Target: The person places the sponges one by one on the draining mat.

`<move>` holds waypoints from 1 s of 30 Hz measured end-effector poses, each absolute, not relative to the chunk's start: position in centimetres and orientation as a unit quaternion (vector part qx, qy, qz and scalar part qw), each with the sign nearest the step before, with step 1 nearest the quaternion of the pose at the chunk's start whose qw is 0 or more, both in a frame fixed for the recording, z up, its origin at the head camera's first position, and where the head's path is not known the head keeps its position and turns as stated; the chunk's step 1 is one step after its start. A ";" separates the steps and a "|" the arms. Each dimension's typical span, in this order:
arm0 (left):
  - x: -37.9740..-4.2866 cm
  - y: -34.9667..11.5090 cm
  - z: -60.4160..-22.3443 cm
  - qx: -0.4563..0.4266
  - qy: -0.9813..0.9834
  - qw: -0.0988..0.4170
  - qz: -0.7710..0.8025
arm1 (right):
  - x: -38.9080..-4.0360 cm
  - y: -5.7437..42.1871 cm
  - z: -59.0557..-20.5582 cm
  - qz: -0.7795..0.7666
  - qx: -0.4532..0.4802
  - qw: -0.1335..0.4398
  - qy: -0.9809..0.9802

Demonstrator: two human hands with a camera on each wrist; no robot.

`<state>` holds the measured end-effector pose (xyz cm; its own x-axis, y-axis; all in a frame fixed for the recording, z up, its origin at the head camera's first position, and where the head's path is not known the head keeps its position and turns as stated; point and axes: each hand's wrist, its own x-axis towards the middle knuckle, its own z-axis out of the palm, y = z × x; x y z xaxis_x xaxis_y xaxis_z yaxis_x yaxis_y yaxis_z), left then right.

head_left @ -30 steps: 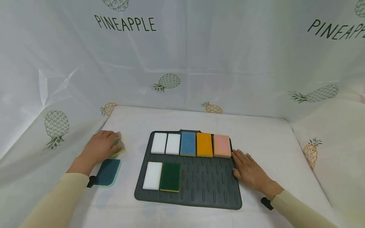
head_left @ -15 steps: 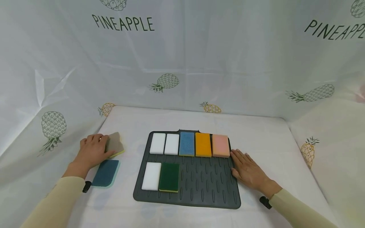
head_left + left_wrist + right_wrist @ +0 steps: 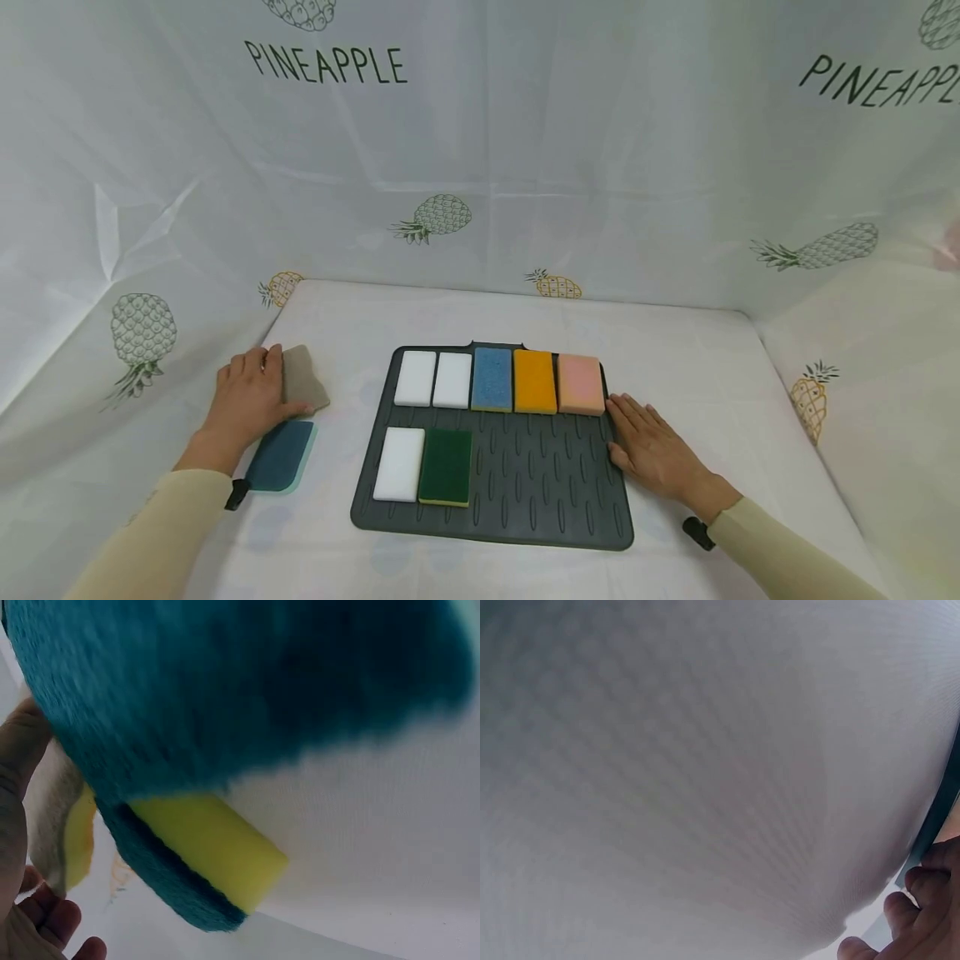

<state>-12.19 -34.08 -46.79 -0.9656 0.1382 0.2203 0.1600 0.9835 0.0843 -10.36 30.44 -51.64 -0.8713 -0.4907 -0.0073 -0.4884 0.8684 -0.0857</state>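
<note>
In the head view, my left hand (image 3: 243, 402) is at a beige scouring sponge (image 3: 302, 379) on the left of the table. Thumb and fingers lie on either side of it; its yellow layer shows in the left wrist view. Just below that hand lies a dark teal scouring sponge (image 3: 281, 456) with a pale edge. A teal-and-yellow sponge (image 3: 202, 855) appears close by in the left wrist view; I cannot make it out in the head view. My right hand (image 3: 663, 454) lies flat, fingers straight, against the right edge of a dark grey ridged mat (image 3: 555, 483).
Along the mat's back row lie two white sponges (image 3: 415, 377), a blue sponge (image 3: 492, 378), an orange sponge (image 3: 535, 381) and a pink sponge (image 3: 581, 384). Its front row has a white sponge (image 3: 399, 464) and a green sponge (image 3: 446, 467). Pineapple-printed sheeting (image 3: 600, 150) surrounds the white tabletop (image 3: 675, 342).
My left hand slid back from over the beige sponge to its left side, then closed in on it again. The sponge has tilted, hiding its yellow edge. The right hand stays put.
</note>
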 end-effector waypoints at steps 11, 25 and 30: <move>-12.4 -33.7 -47.2 -0.087 -0.989 0.108 -0.051 | -10.3 30.5 -51.6 -0.036 -0.260 0.006 0.965; -13.9 -31.8 -45.2 -0.132 -0.979 0.154 -0.035 | -10.5 30.6 -52.0 -0.025 -0.263 0.005 0.964; -14.2 -29.0 -44.0 -0.184 -0.960 0.211 -0.007 | -10.8 30.8 -51.8 -0.015 -0.268 0.005 0.963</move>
